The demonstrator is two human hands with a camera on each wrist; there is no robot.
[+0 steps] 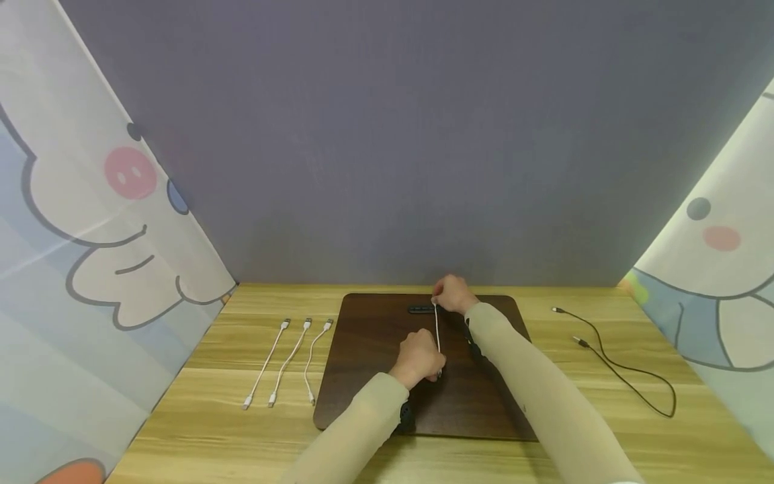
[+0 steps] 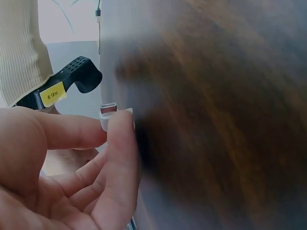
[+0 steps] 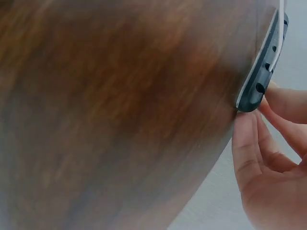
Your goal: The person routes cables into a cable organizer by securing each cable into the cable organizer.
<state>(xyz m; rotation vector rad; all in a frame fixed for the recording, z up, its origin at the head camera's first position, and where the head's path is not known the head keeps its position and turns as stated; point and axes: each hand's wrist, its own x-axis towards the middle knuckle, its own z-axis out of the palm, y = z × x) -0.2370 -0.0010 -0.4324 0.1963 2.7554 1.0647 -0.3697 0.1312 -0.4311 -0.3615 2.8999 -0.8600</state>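
Note:
A short white USB cable (image 1: pixel 438 329) runs between my two hands over the dark wooden board (image 1: pixel 363 363). My left hand (image 1: pixel 418 356) pinches its near end; in the left wrist view, the metal USB plug (image 2: pixel 109 109) sticks out past the thumb and finger. At the board's far side lies a black cable holder (image 1: pixel 421 309) with several slots. My right hand (image 1: pixel 453 294) grips one end of this holder, as the right wrist view shows. There, the white cable (image 3: pixel 281 33) reaches one of the slots (image 3: pixel 269 67); its far end is hidden.
Several white USB cables (image 1: pixel 266 363) lie side by side on the light wood table (image 1: pixel 199 417), left of the board. A longer black cable (image 1: pixel 629 368) curves on the table to the right. A grey panel (image 1: pixel 387 148) stands behind, with printed cartoon sheets (image 1: pixel 91 202) at both sides.

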